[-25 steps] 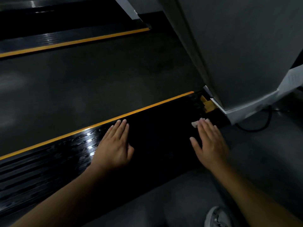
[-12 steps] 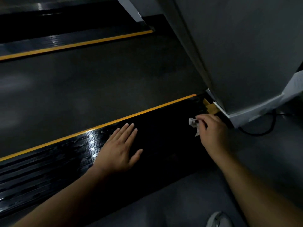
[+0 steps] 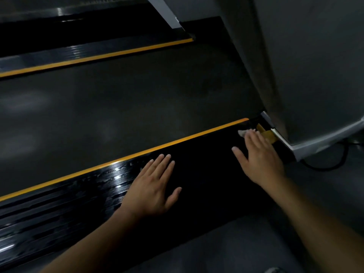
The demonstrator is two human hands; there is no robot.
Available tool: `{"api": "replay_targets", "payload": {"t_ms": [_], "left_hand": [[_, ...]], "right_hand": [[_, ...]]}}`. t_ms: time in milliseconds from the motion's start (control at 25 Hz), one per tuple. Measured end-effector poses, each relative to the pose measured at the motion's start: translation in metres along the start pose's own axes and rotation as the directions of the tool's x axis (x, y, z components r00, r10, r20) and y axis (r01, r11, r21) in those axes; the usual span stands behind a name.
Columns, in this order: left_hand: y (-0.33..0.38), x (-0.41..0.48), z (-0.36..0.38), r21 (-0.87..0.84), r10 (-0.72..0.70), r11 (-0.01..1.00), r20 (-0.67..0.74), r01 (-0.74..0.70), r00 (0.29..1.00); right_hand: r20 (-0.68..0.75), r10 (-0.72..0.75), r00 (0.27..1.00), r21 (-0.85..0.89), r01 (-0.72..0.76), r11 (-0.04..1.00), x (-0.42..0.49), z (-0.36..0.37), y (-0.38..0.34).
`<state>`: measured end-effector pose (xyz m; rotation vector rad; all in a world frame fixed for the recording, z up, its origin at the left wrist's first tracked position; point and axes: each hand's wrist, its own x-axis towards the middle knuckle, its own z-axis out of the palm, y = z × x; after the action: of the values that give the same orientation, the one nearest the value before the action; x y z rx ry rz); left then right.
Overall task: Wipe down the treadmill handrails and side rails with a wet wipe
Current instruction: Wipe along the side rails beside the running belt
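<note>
No readable text, label, brand or number anywhere in view; surfaces too dark, plain.

Single head-worn view, looking forward and down from close above the treadmill's near side rail (image 3: pixel 206 164), which slants across the lower frame. Belt (image 3: pixel 118 107) beyond, far side rail (image 3: pixel 59 56) near the top edge, grey housing (image 3: pixel 315 66) filling the right. Left hand (image 3: pixel 151 186) and right hand (image 3: pixel 260 158) enter from the bottom.

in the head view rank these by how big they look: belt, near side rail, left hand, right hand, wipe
1. belt
2. near side rail
3. left hand and right hand: about alike
4. wipe, mostly hidden under the right hand
</note>
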<state>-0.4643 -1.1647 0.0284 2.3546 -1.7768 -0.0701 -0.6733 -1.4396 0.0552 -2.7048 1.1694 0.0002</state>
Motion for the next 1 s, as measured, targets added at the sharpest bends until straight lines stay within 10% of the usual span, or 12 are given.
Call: {"api": "replay_targets", "payload": {"t_ms": [160,360,600,1000], "left_hand": [[0.000,-0.001,0.000,0.006,0.003,1.000,0.000,-0.003,1.000],[-0.001,-0.001,-0.001,-0.011,0.004,1.000,0.009,-0.003,1.000],[-0.001,-0.002,0.001,-0.004,0.000,1.000,-0.008,0.000,1.000],[-0.001,-0.001,0.002,-0.008,0.016,1.000,-0.043,-0.016,0.999]], "right_hand": [[0.122,0.057,0.991,0.115,-0.071,0.991,0.038,-0.018,-0.030],[0.255,-0.305,0.918,-0.024,0.321,0.947,-0.002,0.000,-0.042],[0.234,0.028,0.972,0.008,-0.031,1.000,0.033,-0.015,-0.010],[0.250,-0.404,0.880,-0.117,0.442,0.889,-0.012,0.005,-0.040]]}}
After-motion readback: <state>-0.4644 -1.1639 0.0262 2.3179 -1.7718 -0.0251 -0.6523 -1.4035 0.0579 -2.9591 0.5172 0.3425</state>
